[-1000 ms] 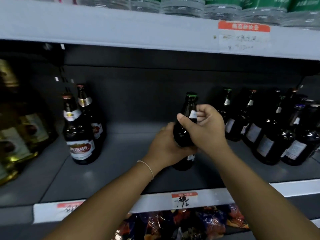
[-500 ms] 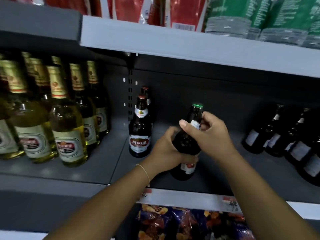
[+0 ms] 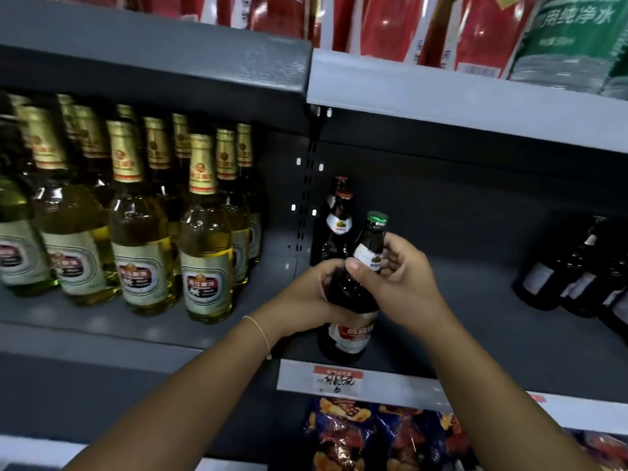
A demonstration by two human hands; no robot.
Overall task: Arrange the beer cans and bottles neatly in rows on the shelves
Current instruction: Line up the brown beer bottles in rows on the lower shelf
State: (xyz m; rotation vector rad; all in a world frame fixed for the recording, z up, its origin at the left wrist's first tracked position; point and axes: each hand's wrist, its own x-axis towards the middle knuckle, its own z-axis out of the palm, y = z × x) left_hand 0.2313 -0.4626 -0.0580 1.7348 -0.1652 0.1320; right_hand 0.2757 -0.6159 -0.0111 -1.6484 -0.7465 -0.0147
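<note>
At the front edge of the dark shelf point(image 3: 475, 321), the green-capped brown beer bottle point(image 3: 356, 283) is standing near-upright, cap tipping slightly right. The left hand point(image 3: 306, 297) is wrapping its body; the right hand point(image 3: 401, 283) is pinching its neck. Keeping both grips firm, slide it back behind-aligned with the two red-capped bottles point(image 3: 336, 226).

Both hands hold a dark brown beer bottle point(image 3: 353, 290) with a green cap: the left hand point(image 3: 302, 300) wraps its body, the right hand point(image 3: 404, 283) pinches its neck, thumb across the neck label. Just behind the fingers point(image 3: 396, 248) stand two red-capped brown bottles point(image 3: 336, 222). Left of them crowd gold-foiled pale beer bottles point(image 3: 204, 232); right, well apart, dark bottles point(image 3: 574, 270) on the grey shelf point(image 3: 475, 317).
</note>
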